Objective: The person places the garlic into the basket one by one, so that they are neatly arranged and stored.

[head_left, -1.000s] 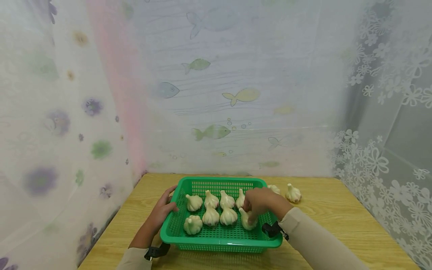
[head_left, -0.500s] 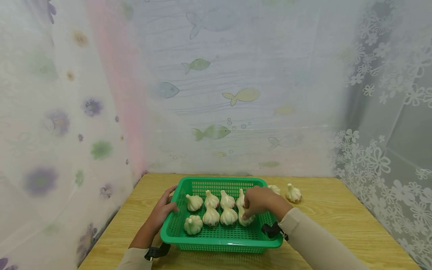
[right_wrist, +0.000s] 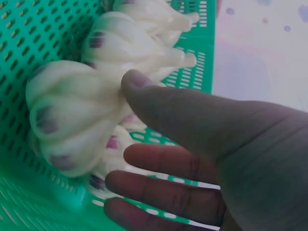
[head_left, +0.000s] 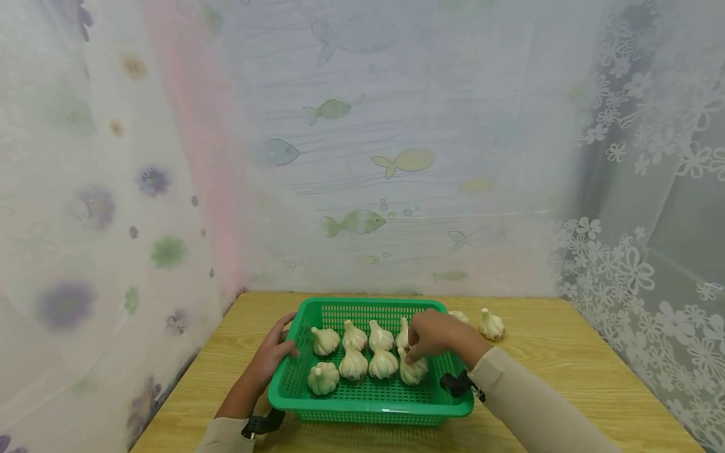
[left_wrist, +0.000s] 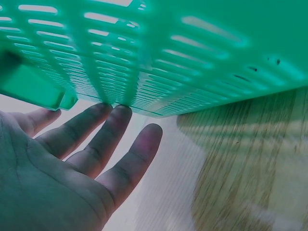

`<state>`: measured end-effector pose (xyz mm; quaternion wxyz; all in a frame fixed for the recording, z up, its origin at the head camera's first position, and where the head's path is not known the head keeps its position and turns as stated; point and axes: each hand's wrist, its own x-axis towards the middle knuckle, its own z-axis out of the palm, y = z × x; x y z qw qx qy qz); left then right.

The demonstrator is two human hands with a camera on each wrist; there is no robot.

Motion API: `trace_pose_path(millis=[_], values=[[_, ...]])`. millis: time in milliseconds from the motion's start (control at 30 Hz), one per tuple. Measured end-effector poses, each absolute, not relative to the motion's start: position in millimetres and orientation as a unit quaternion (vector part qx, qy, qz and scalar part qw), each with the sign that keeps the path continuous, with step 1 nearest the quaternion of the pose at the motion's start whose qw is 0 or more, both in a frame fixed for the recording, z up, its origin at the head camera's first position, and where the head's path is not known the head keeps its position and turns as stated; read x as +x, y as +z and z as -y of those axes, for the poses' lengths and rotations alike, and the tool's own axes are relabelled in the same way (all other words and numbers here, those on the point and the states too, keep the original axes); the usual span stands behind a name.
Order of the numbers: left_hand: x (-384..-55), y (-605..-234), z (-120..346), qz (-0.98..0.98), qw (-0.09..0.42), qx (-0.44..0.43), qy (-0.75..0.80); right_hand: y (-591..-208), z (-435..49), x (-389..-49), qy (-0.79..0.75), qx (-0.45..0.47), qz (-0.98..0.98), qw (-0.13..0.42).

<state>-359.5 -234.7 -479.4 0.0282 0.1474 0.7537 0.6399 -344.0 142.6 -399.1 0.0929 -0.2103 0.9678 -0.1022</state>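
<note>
My left hand rests on the left side of a green plastic basket, its thumb at the rim. In the left wrist view its fairly straight fingers reach the slotted outer wall. My right hand is inside the basket at the right, pinching the neck of a garlic bulb. In the right wrist view the thumb touches that garlic bulb; the index finger is hidden and the other fingers lie beside a second bulb. Several garlic bulbs stand in two rows in the basket.
Two more garlic bulbs lie on the wooden table right of the basket: one whole bulb and one partly hidden bulb behind my right hand. Patterned curtains hang behind and at both sides.
The garlic bulb at my right hand has shifted slightly left and now stands with its neck upward, in line with the front row. The left hand and basket have stayed put.
</note>
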Motion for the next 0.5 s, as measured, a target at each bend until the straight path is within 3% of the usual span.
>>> trace_pose_path(millis=[500], values=[[-360,-479,236,-0.752,0.035,0.158,0.639,-376,-162,-341,-0.170,-0.238,-0.954,0.068]])
